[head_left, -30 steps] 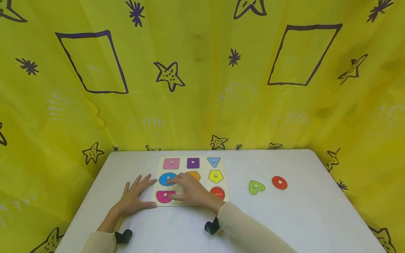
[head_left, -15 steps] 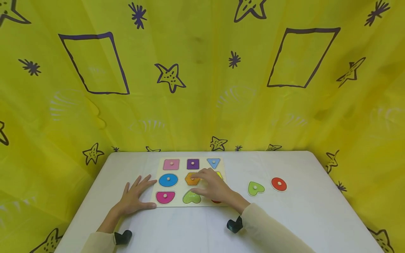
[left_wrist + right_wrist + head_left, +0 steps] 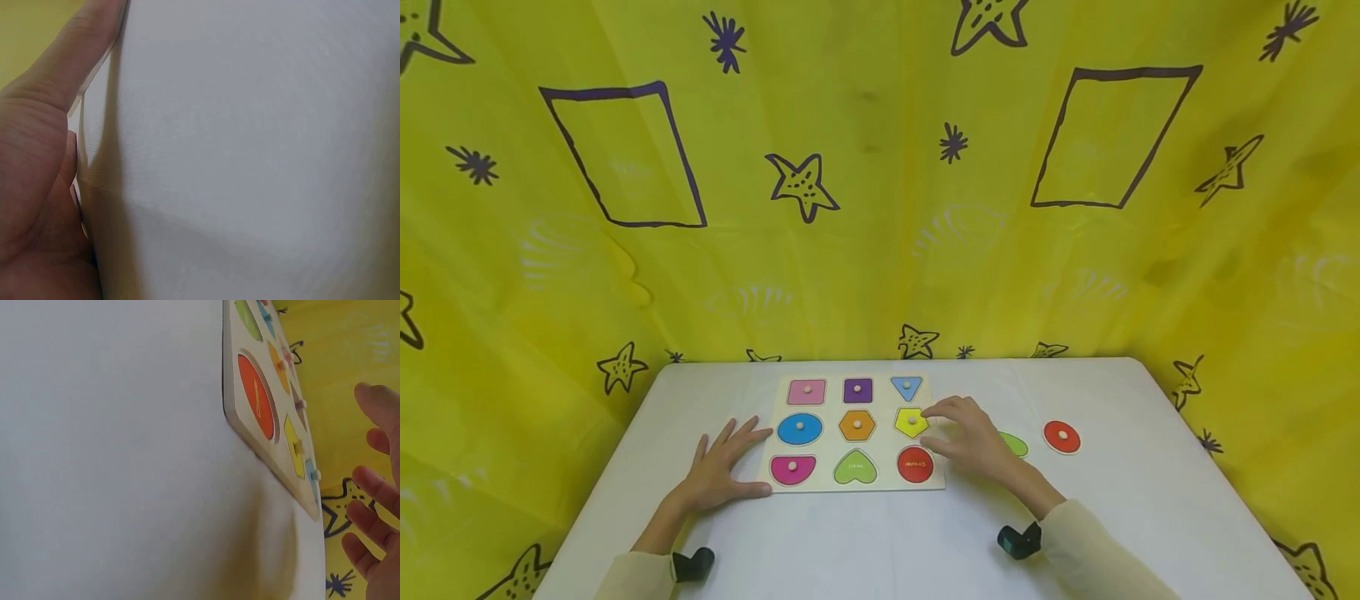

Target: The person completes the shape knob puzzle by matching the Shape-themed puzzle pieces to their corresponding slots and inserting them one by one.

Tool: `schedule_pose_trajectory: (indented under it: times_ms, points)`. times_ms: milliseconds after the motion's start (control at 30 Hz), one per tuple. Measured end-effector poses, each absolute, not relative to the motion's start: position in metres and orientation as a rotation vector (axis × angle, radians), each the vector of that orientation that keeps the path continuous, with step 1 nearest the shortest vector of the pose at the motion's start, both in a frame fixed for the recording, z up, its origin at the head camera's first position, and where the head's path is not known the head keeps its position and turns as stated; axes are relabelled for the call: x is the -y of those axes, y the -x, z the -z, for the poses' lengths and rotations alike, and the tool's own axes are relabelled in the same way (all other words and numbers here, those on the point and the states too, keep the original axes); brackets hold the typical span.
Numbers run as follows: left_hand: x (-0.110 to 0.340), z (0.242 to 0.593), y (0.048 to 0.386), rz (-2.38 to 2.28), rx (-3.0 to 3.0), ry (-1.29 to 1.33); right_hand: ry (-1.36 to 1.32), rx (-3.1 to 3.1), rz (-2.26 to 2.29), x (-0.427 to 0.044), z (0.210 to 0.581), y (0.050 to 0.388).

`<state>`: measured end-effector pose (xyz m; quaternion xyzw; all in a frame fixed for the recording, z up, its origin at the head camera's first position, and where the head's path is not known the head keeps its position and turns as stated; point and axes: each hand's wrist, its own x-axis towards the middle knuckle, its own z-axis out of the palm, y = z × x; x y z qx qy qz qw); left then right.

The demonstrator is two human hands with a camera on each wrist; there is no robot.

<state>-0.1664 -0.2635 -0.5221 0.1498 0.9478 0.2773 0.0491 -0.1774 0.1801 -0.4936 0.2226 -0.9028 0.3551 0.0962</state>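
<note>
A pale wooden peg puzzle board (image 3: pixel 883 404) lies on the white table. Fingers spread, my left hand (image 3: pixel 718 475) rests at its left edge, thumb and fingertips touching the side. My right hand (image 3: pixel 973 437) hovers over the board's right edge beside the yellow pentagon piece (image 3: pixel 912 422), thumb and fingers apart and holding nothing; the right wrist view shows it raised above the board. Two recesses bear no knobbed piece: a green heart recess (image 3: pixel 855 467) and a red circle recess (image 3: pixel 915 464). The loose green heart piece (image 3: pixel 1015 443) is partly hidden behind my right hand.
A loose red circle piece (image 3: pixel 1062 436) lies on the table (image 3: pixel 1120 500) to the right. Knobbed pieces fill the board's other recesses, among them an orange hexagon (image 3: pixel 857 426) and a blue oval (image 3: pixel 800 428). A yellow patterned curtain (image 3: pixel 880 250) surrounds the table.
My right hand has moved rightward across the board, from over the blue oval and pink semicircle to the right edge. The heart and circle recesses are uncovered. My left hand stays put.
</note>
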Motion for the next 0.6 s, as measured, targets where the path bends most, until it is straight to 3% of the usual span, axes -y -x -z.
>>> schedule_pose_trajectory:
  times_ms: [600]
  points:
    - [0.263, 0.521, 0.166, -0.856, -2.899, -0.473, -0.432, 2.689, -1.007, -0.267, 0.514, 0.16]
